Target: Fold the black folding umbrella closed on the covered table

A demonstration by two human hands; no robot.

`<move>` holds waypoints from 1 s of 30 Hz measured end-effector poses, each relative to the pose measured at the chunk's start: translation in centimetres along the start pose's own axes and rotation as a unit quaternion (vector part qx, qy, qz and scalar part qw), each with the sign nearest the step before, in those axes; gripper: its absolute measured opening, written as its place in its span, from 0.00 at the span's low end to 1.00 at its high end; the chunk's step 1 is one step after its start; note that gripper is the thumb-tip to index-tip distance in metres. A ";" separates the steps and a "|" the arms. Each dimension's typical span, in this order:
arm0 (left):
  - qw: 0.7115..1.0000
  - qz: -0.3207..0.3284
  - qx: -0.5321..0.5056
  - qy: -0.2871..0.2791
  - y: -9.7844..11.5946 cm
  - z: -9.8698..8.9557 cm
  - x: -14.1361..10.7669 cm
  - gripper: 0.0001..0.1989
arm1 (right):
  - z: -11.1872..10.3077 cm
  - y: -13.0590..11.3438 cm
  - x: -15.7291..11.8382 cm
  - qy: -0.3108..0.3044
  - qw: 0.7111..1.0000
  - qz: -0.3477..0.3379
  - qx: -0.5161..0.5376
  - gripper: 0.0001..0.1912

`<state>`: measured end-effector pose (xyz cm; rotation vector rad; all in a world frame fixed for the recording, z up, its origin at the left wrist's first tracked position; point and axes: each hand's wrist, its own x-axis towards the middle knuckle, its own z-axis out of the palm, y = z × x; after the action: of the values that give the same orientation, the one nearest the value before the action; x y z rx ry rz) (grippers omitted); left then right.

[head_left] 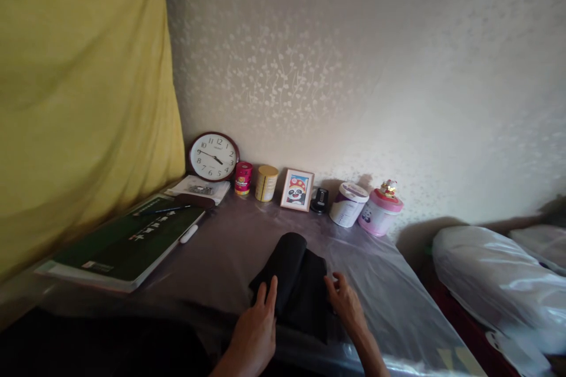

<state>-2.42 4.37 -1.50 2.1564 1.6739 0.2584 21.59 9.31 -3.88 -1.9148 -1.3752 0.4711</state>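
A piece of black cloth point(305, 297) lies near the table's front edge, its left part rolled or folded into a thick bundle and its right part flat. My left hand point(257, 327) rests against the lower left of the bundle, with two fingers stretched along it and the thumb side hidden. At the cloth's right edge is my right hand point(345, 300), its thumb and fingertips bent around the border and pinching it.
Along the wall stand a clock point(214, 156), a red can point(243, 178), a yellow can point(266, 184), a framed panda picture point(297, 190), a black object point(319, 200) and two tubs point(348, 205). A large green book point(128, 241) lies left; plastic-wrapped bundles point(495, 277) are right.
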 end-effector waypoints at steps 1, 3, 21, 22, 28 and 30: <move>1.000 0.000 -0.005 0.003 -0.1 0.1 0.0 0.35 | 0.1 0.1 0.0 -0.013 1.000 0.009 0.004 0.17; 1.000 0.003 -0.012 0.012 -0.2 0.2 0.0 0.34 | 0.3 0.1 0.0 -0.049 0.998 0.031 0.035 0.19; 1.000 0.007 0.012 -0.006 0.1 -0.1 0.0 0.35 | 1.4 -6.1 1.1 -0.042 0.972 -0.041 0.229 0.21; 1.000 0.002 0.016 -0.011 0.2 -0.2 0.0 0.36 | 1.6 -6.8 1.4 -0.044 0.972 -0.051 0.224 0.21; 0.999 -0.014 0.037 -0.037 0.7 -0.7 -0.2 0.40 | 4.0 -9.6 3.2 -0.090 0.969 -0.089 0.212 0.19; 0.999 -0.007 0.033 -0.037 0.6 -0.6 -0.1 0.40 | 5.3 -9.8 3.7 -0.095 0.971 -0.090 0.199 0.18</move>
<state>-2.15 4.24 -0.70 2.1719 1.6776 0.1187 12.97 16.21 0.18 -1.4362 -1.4323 0.7912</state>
